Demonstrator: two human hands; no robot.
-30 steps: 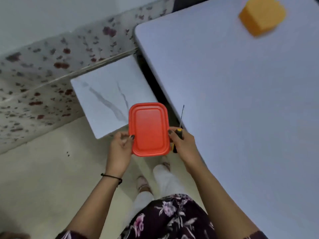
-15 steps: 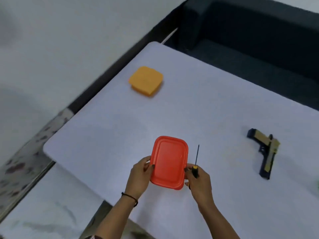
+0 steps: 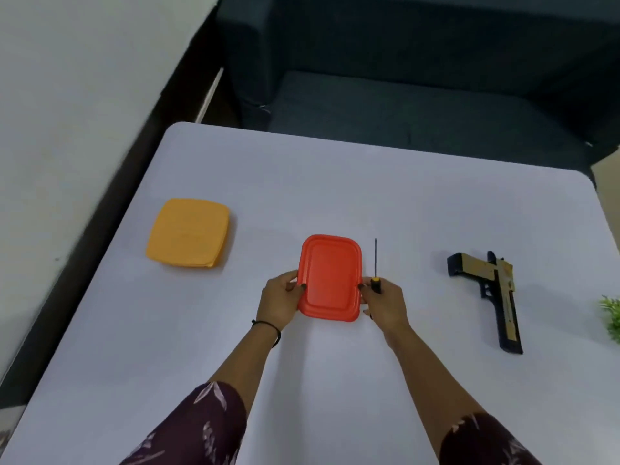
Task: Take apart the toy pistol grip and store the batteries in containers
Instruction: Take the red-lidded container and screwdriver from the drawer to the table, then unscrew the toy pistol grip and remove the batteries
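A red lidded container [image 3: 330, 278] is held between both hands over the middle of the white table [image 3: 369, 182]. My left hand [image 3: 280, 302] grips its left edge. My right hand [image 3: 385, 303] grips its right edge and also holds a thin screwdriver [image 3: 375, 263] with a yellow and black handle, its shaft pointing away from me. A black and tan toy pistol [image 3: 493, 292] lies flat on the table to the right, muzzle toward me. An orange lidded container [image 3: 189, 233] sits on the table at the left. No batteries are visible.
A dark sofa [image 3: 419, 95] stands beyond the table's far edge. A small green plant [image 3: 612, 313] pokes in at the right edge. A corner of a cardboard box [image 3: 605, 171] shows at the far right.
The view swung from the floor beside the table up over the tabletop. Both hands carried the red container and screwdriver from beside the table to above its middle. The pistol came into view.
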